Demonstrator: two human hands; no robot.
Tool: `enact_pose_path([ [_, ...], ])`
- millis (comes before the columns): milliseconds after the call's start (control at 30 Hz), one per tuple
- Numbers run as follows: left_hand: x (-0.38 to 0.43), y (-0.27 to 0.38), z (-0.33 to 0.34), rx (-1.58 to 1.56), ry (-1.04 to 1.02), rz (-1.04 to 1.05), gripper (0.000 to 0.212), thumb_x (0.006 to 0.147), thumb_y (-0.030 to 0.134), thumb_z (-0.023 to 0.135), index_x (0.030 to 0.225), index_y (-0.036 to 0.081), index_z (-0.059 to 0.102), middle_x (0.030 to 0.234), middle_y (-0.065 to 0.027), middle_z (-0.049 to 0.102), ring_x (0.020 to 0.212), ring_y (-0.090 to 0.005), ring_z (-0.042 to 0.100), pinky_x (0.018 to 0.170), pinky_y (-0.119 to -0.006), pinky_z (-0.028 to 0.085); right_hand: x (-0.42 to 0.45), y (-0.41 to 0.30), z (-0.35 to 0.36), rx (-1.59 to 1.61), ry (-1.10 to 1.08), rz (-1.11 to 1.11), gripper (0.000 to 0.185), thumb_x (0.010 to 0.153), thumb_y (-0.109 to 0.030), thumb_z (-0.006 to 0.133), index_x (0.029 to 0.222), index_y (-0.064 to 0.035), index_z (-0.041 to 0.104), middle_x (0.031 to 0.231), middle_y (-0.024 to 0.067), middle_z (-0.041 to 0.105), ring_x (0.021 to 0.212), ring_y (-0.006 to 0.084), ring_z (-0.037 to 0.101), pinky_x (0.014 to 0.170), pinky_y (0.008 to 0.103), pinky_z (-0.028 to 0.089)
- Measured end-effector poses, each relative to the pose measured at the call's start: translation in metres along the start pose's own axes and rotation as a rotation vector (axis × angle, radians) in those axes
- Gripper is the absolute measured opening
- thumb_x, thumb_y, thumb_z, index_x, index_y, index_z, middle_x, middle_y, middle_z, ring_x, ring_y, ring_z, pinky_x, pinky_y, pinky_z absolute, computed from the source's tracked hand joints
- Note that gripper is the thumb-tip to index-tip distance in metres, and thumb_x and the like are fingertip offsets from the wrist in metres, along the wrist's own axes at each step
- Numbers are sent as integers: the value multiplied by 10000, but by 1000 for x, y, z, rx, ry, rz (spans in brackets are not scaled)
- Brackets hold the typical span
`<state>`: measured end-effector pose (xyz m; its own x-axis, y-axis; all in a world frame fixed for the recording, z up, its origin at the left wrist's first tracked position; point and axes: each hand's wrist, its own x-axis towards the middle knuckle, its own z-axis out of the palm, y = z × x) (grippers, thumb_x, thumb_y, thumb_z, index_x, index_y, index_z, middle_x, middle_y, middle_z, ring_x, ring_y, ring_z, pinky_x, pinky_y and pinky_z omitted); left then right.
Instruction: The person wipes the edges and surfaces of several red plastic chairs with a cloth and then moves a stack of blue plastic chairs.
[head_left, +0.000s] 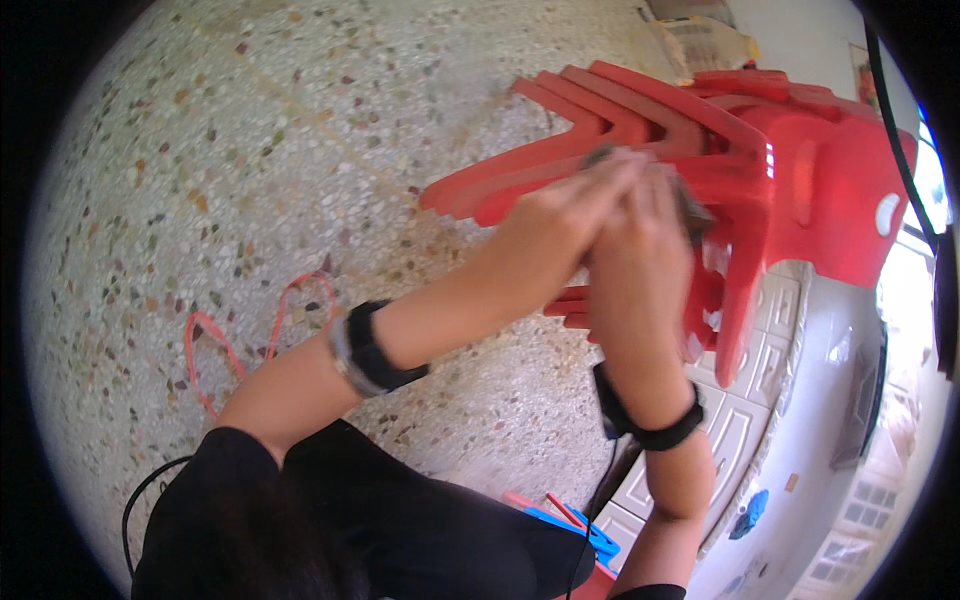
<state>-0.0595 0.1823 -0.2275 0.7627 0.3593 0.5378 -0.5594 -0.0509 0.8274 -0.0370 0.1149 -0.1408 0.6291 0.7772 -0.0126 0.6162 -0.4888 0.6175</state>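
My left hand (574, 199) and my right hand (645, 225) are pressed together, blurred, in front of a stack of red plastic chairs (825, 176). Between and behind the fingers shows a dark, crumpled thing, apparently a cloth (694, 214), which both hands grip. It sticks out past the right hand and above the fingertips. Black bands circle both wrists. The chairs' armrests and legs lie just behind the hands; whether the cloth touches them cannot be told.
Speckled terrazzo floor (187, 187) spreads at left, with a pink cord (277, 322) lying on it. Pale cabinets (739, 420) and a counter stand at right, with a blue cloth item (750, 514). Blue and red plastic pieces (577, 525) are beside my knee. A black cable hangs near my right arm.
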Motion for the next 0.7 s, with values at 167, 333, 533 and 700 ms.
enact_pose_path([
  [167, 17, 4, 20, 78, 168, 120, 470, 748, 11, 520, 1209, -37, 443, 1161, -234, 519, 1048, -362, 529, 865, -387, 462, 4, 12, -8, -92, 96, -24, 394, 717, -60, 503, 1083, 83, 544, 1116, 210, 542, 1118, 292, 485, 1000, 357, 368],
  [333, -30, -21, 7, 115, 105, -118, 454, 761, 13, 481, 1208, -47, 427, 1151, -229, 522, 1053, -344, 526, 890, -379, 442, -2, -23, 32, -35, 64, -73, 419, 711, -78, 502, 1089, 101, 532, 1104, 207, 550, 1107, 315, 490, 989, 358, 378],
  [533, -79, -64, -12, 142, 116, -251, 494, 739, -22, 511, 1227, -9, 430, 1151, -213, 529, 1021, -363, 536, 835, -389, 458, -5, -76, 79, -3, 15, -101, 374, 726, -85, 498, 1042, 107, 551, 1079, 238, 557, 1085, 337, 505, 940, 353, 410],
  [700, -93, -80, -20, 106, 117, -398, 478, 724, -52, 514, 1198, -18, 461, 1103, -228, 548, 969, -382, 551, 796, -398, 457, 0, -96, 104, -84, -41, -168, 322, 712, -91, 510, 960, 96, 597, 993, 206, 596, 998, 301, 550, 912, 338, 425],
])
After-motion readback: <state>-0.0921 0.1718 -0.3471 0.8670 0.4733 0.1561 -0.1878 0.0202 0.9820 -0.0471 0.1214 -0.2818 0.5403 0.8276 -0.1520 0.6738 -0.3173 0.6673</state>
